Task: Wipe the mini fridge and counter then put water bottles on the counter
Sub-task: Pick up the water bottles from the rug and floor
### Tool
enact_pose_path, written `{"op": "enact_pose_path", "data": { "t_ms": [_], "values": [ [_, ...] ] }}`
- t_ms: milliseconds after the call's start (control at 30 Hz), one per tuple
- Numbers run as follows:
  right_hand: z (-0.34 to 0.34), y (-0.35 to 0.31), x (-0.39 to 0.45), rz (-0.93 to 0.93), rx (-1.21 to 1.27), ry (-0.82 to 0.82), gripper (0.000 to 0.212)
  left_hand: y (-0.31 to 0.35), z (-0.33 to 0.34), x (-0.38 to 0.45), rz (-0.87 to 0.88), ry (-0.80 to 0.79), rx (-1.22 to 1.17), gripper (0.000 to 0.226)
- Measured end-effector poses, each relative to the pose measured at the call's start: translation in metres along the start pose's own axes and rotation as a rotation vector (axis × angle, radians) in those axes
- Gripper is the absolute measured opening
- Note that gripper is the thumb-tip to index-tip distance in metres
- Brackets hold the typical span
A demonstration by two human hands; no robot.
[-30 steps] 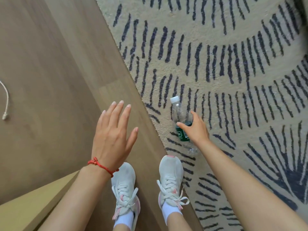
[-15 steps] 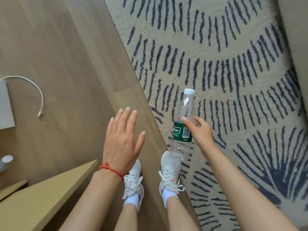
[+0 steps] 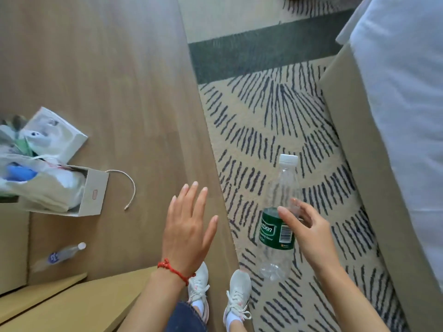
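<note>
My right hand (image 3: 305, 232) grips a clear water bottle (image 3: 278, 219) with a white cap and a green label, holding it upright in the air above the patterned rug. My left hand (image 3: 189, 227) hovers beside it over the wooden floor, fingers spread and holding nothing; a red string bracelet circles its wrist. A second bottle (image 3: 61, 255) with a white cap and blue label lies on its side on the floor at the lower left. A tan wooden surface (image 3: 79, 305) fills the bottom left corner; I cannot tell whether it is the counter.
A paper bag (image 3: 93, 192) stuffed with plastic bags lies on the floor at the left, its cord handle loose. A white box (image 3: 60, 135) sits behind it. A bed with white linen (image 3: 405, 97) and a tan base runs along the right. My white shoes (image 3: 237, 293) stand at the rug's edge.
My right hand has lifted the bottle off the rug and raised it higher. The view has tilted up, bringing the bag, the second bottle and the bed into sight.
</note>
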State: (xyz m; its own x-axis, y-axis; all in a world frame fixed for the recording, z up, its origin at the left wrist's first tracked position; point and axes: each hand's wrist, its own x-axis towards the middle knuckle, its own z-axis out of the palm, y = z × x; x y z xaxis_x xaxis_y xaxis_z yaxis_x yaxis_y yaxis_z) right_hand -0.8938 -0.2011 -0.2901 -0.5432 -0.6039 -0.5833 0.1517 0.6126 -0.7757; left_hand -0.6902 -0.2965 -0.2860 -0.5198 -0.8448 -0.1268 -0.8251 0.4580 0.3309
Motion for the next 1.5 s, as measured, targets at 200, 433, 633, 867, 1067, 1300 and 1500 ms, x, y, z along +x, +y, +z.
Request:
{"op": "enact_pose_path", "data": {
  "t_ms": [200,433,633,867,1067,1300,1500],
  "values": [
    [0.028,-0.097,-0.023,-0.100,-0.036,-0.059,0.069,-0.009,-0.076,0.002,-0.046,0.068,-0.040,0.062],
    [0.099,-0.179,-0.027,-0.124,-0.095,-0.177,0.074,-0.078,-0.155,0.021,-0.147,0.138,-0.042,0.058],
    [0.166,-0.238,-0.014,-0.176,-0.133,-0.289,0.059,-0.138,-0.215,0.030,-0.251,0.173,0.048,0.056],
    [0.244,-0.307,0.018,-0.262,-0.253,-0.587,0.052,-0.176,-0.242,0.039,-0.519,0.259,0.032,0.054],
    [0.306,-0.368,0.041,-0.324,-0.377,-0.812,0.051,-0.187,-0.262,0.044,-0.799,0.324,0.011,0.056],
    [0.375,-0.400,0.040,-0.416,-0.515,-0.964,0.015,-0.203,-0.269,0.029,-1.028,0.429,-0.078,0.055],
    [0.442,-0.381,0.008,-0.433,-0.624,-1.124,0.030,-0.242,-0.262,-0.009,-1.173,0.481,-0.138,0.060]
  ]
}}
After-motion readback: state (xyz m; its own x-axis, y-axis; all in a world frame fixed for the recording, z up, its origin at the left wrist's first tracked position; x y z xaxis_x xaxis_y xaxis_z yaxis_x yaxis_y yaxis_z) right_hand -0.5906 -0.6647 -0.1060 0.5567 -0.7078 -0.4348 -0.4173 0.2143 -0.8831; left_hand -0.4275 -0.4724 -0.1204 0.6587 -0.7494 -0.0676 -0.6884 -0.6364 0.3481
